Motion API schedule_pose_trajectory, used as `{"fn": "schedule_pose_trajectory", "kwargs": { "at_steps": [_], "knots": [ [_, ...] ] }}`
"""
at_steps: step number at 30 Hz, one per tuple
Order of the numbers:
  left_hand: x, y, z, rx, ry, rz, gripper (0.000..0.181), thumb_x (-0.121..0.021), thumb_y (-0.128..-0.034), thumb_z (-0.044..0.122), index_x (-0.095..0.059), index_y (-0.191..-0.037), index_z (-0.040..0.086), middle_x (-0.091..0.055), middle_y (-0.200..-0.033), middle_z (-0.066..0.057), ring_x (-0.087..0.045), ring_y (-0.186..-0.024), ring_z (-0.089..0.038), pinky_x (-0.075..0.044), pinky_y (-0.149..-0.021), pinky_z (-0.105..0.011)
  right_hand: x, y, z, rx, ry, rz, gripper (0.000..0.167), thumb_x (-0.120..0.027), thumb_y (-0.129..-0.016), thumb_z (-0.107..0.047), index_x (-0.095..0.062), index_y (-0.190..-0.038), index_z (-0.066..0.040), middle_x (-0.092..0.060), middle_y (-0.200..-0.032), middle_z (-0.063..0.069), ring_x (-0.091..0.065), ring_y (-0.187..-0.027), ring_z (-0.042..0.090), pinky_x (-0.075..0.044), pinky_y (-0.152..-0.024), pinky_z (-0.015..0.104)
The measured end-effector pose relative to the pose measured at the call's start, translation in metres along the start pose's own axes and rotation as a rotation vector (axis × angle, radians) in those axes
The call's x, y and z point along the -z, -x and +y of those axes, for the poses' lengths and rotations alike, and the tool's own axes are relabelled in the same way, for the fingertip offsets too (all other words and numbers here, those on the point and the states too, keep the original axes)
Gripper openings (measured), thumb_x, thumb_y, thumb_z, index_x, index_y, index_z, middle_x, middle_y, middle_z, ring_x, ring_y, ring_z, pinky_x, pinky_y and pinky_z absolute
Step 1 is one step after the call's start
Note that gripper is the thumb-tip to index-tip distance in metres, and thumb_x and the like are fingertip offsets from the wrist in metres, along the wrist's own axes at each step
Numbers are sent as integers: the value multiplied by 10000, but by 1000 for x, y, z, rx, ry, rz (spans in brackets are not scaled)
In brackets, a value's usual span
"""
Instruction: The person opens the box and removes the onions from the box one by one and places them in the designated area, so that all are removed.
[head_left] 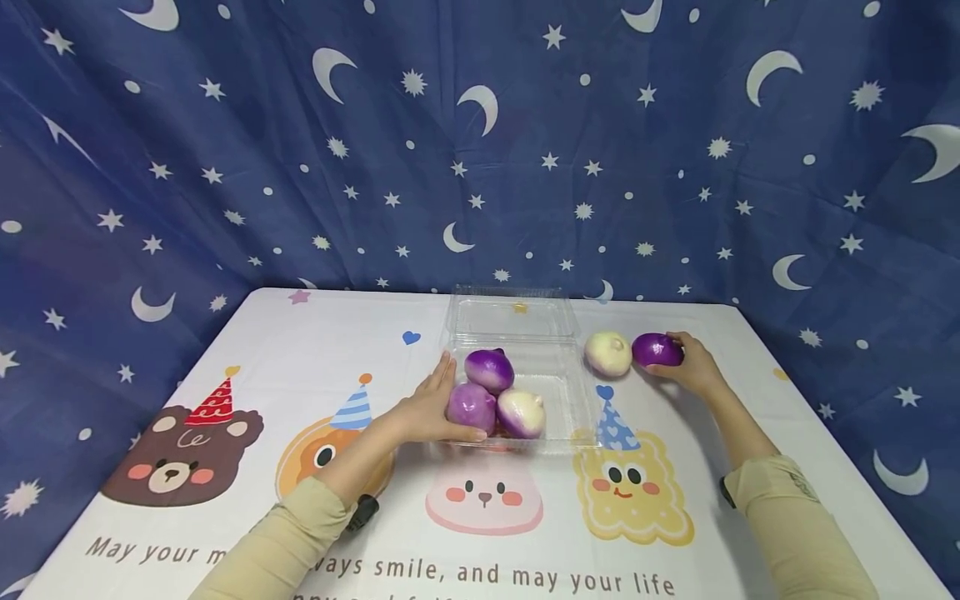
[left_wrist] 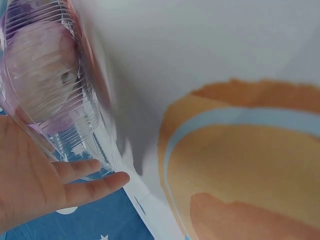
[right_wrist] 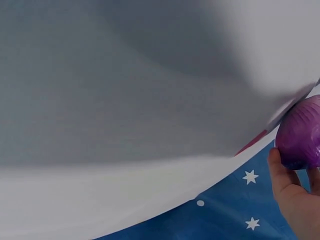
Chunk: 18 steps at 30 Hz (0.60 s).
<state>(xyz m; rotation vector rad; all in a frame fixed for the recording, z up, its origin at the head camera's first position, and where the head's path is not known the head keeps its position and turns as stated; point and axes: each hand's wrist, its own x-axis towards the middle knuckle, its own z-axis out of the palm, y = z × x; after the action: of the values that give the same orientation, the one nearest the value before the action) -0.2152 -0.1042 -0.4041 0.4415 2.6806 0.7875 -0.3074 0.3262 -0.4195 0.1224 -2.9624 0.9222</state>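
A clear plastic clamshell box (head_left: pixel 567 407) lies with its lid folded back on the table. Inside it sit three onions: a purple one with a pale base (head_left: pixel 489 371), a lighter purple one (head_left: pixel 472 407) and a white-and-purple one (head_left: pixel 521 414). My left hand (head_left: pixel 426 413) rests against the box's left side with its fingers extended; the left wrist view has two straight fingers (left_wrist: pixel 95 187) beside the ribbed wall. To the right of the box, my right hand (head_left: pixel 696 368) grips a dark purple onion (head_left: pixel 657 351), also seen in the right wrist view.
A whitish onion (head_left: pixel 608 354) sits between the box and the dark purple onion. The white tablecloth (head_left: pixel 360 333) has printed cartoon figures and lettering. A blue curtain (head_left: pixel 525 217) with moons and stars hangs behind the table.
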Motion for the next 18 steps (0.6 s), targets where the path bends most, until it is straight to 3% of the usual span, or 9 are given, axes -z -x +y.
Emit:
{"fn": "schedule_pose_trajectory", "kwargs": {
  "at_steps": [8, 18],
  "knots": [
    [2, -1, -2, -16, 8, 5, 1257, -729, -687, 610, 28, -1511, 39, 156, -1584, -101, -96, -1432, -442, -308, -1008, -682, 3, -4, -4, -37, -16, -28, 790, -730, -794, -178, -286, -1352, 162, -374, -1306, 406, -378, -1211, 538, -320, -1042, 618],
    [1, 0, 0, -11, 6, 2, 1263, -729, -685, 614, 37, -1511, 42, 150, -1584, -110, -110, -1426, -452, -306, -1005, -688, 8, 0, -3, 10, -6, -41, 825, -716, -793, -186, -248, -1358, 192, -341, -1280, 461, -381, -1176, 572, -351, -1004, 632]
  ]
}}
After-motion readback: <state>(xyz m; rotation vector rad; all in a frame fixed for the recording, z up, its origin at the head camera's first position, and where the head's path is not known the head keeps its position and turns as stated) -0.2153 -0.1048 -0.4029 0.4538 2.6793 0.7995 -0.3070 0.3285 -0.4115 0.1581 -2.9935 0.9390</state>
